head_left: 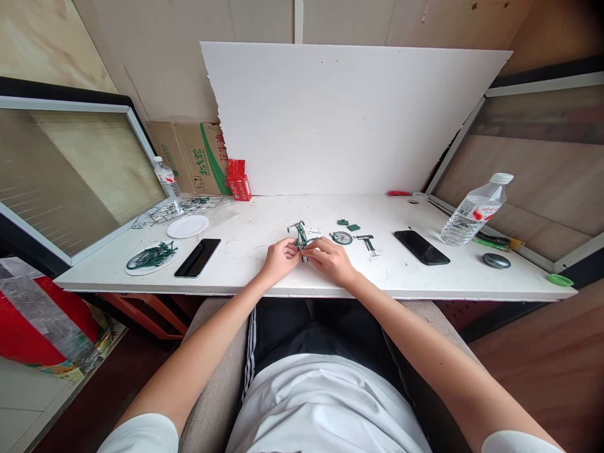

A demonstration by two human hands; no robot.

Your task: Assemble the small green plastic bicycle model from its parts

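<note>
Between my two hands, near the front middle of the table, is a small green model bicycle (pixel 301 234), partly built. My left hand (pixel 282 257) closes its fingers on the lower part of the model from the left. From the other side my right hand (pixel 330 258) pinches at the same low spot, and the fingertips hide what is there. Just right of the model lie a loose spoked wheel (pixel 342 238), a green and black frame-like part (pixel 368 243) and two small green pieces (pixel 353 227).
On the left, a paper plate (pixel 175 259) holds green parts, beside a white phone (pixel 197 258) and a second plate (pixel 187 226). A dark phone (pixel 421 247), a tilted water bottle (pixel 476 211) and a grey oval object (pixel 496 260) are on the right. A white board (pixel 353 119) stands behind.
</note>
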